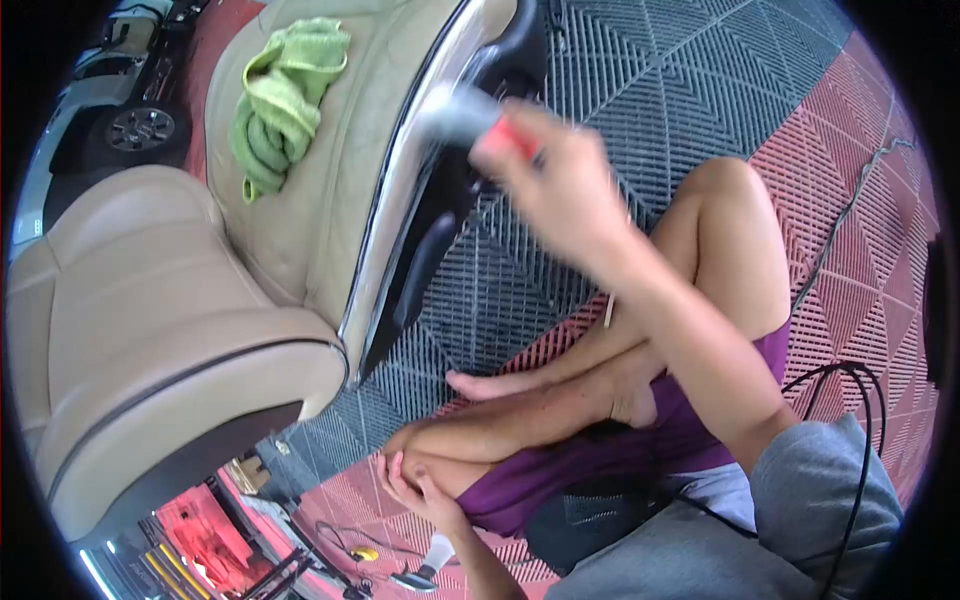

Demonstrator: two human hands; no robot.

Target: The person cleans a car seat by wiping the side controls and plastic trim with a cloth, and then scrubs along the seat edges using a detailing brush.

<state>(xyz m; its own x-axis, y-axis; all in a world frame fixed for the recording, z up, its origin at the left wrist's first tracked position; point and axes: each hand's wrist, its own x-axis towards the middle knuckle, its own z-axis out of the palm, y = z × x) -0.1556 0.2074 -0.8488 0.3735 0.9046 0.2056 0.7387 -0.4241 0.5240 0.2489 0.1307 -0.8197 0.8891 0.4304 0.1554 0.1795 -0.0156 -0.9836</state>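
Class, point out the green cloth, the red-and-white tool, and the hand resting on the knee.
green cloth [283,100], head view, middle of the crumpled folds.
red-and-white tool [478,122], head view, blurred body above the fingers.
left hand [415,487], head view, back of the hand on the knee.

There are two hands: the right hand [560,190] at 12 o'clock and the left hand [420,490] at 6 o'clock. One green cloth [285,100] lies on one beige car seat [160,330] at 10 o'clock. One red-and-white tool [480,125] is blurred.
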